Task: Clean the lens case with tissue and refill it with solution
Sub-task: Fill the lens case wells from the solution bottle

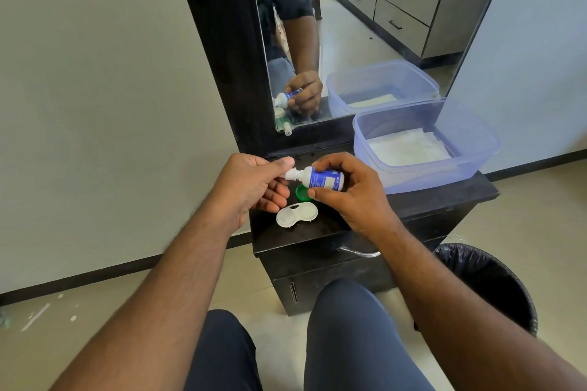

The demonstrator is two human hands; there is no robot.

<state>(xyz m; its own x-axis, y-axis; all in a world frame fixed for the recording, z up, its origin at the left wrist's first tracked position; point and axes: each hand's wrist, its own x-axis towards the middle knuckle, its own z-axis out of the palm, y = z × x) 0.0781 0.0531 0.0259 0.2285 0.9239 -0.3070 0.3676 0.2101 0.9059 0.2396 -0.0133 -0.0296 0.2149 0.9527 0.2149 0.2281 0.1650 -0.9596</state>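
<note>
Your knees (286, 343) sit lowest in view, and just past them is the dark cabinet top (444, 197) that carries everything. Near its front left corner lies the lens case (296, 215), open, both wells facing up, with a green cap (302, 193) just behind it.

Above them your right hand (349, 197) wraps the solution bottle (320, 179), thumb beneath and fingers curled over the label, holding it on its side with the nozzle pointing left. Your left hand (251, 187) pinches the white cap end (290, 174) between thumb and forefinger; the other fingers curl loosely below.

Judge the bottle as light, smooth plastic with soft walls: hold the body mid-label, firmly enough to resist the twist, but squeeze hard and solution may spurt once the cap is off.

The case looks light and rigid, likely to skate on the glossy top, so pin one rim when you dose it.

Tissues (409, 146) lie in the blue tub (489, 149) at the back right corner. A bin (495, 279) stands beside the cabinet.
</note>
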